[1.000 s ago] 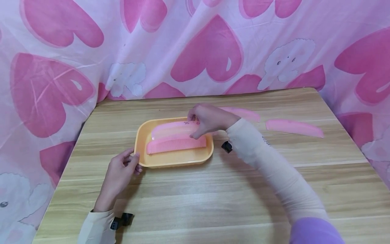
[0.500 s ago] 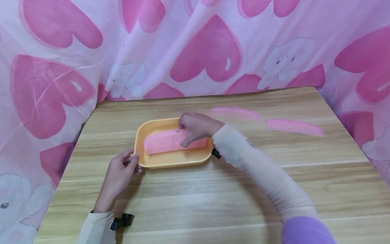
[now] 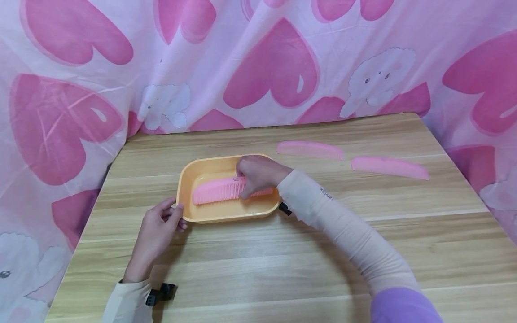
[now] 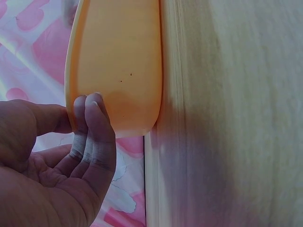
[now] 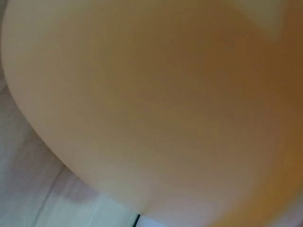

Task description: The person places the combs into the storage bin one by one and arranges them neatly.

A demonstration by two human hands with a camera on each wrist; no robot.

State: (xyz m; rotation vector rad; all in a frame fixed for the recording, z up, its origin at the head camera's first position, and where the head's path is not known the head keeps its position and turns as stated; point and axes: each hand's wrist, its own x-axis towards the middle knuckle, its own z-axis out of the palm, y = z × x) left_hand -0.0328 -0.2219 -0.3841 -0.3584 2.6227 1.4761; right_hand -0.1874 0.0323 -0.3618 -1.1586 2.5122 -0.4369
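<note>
An orange-yellow plastic tray [image 3: 226, 215] stands on the table with pink combs in it. My left hand [image 3: 159, 229] pinches its near left corner, thumb on the rim and fingers under the outer wall, as the left wrist view also shows on the tray wall [image 4: 120, 52]. Inside the tray, my right hand [image 3: 260, 172] grips a pink comb [image 3: 220, 189] with dark print on its back, thumb on the near side. This comb overlaps another pink comb, whose right end [image 3: 264, 191] shows past the hand. The blurred tray wall [image 5: 142, 104] fills the right wrist view.
Two more pink combs lie on the wooden table [image 3: 307, 264]: a paler comb [image 3: 310, 149] behind the tray to the right, and a second comb [image 3: 389, 167] farther right. A pink heart-patterned curtain [image 3: 274, 58] hangs behind the table.
My right hand has moved left and down into the tray, bringing its comb over the one lying there. My left hand has stayed on the tray corner.
</note>
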